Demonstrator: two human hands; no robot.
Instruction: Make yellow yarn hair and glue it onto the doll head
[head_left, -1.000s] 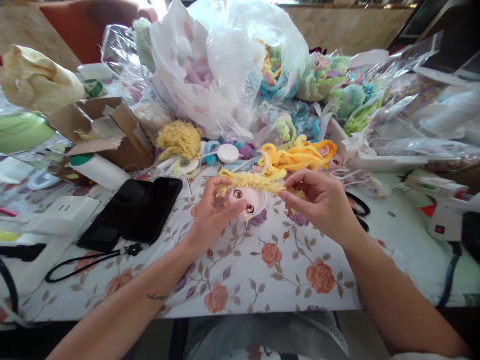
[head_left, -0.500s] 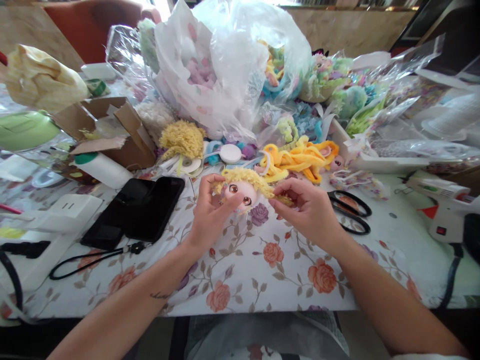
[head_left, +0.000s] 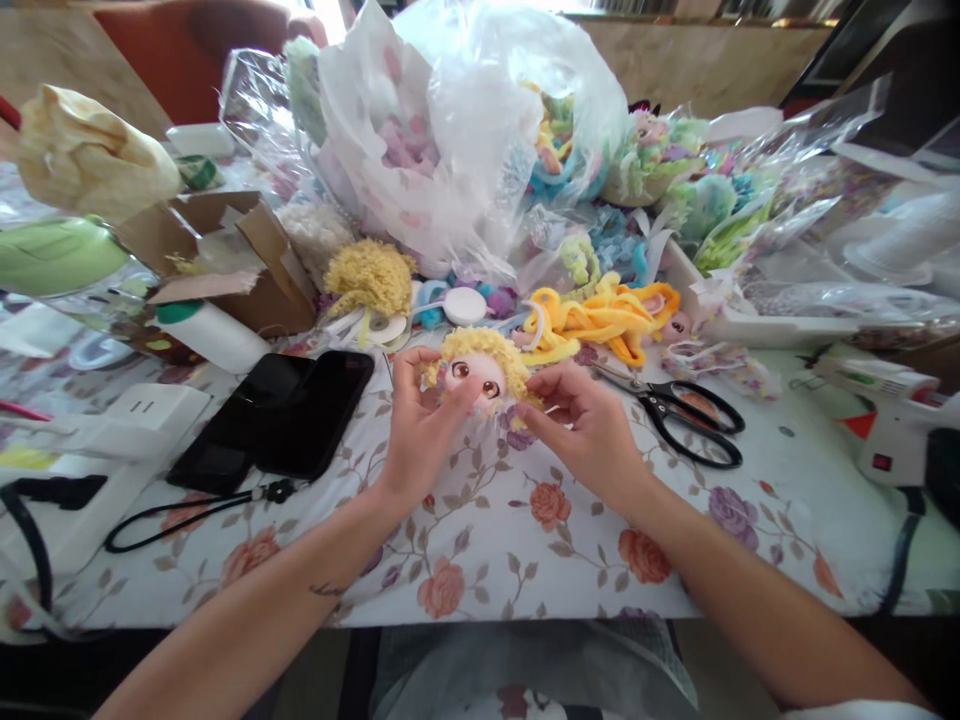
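Note:
A doll's head (head_left: 476, 368) with brown eyes and curly yellow yarn hair is held above the flowered tablecloth. My left hand (head_left: 429, 420) is closed round its left side, the thumb lying across the lower face. At the other side, my right hand (head_left: 574, 410) pinches the yellow yarn (head_left: 527, 388) along the cheek between thumb and fingers. Black-handled scissors (head_left: 686, 415) lie just right of my right hand, their blades pointing toward the yellow fuzzy strips (head_left: 596, 318). Behind the head rests a clump of curly yellow yarn (head_left: 371, 278).
Two black phones (head_left: 274, 420) lie on the left, near a white power strip (head_left: 90, 480), a white bottle (head_left: 212, 335) and a cardboard box (head_left: 225, 262). Plastic bags of yarn (head_left: 465, 130) pile up behind. A glue gun (head_left: 885, 405) stands at right beside a white tray (head_left: 780, 325).
My right hand has moved left, closer to the doll's head, bringing the yarn strand in against its side. The scissors' blades now show. The left hand keeps its hold.

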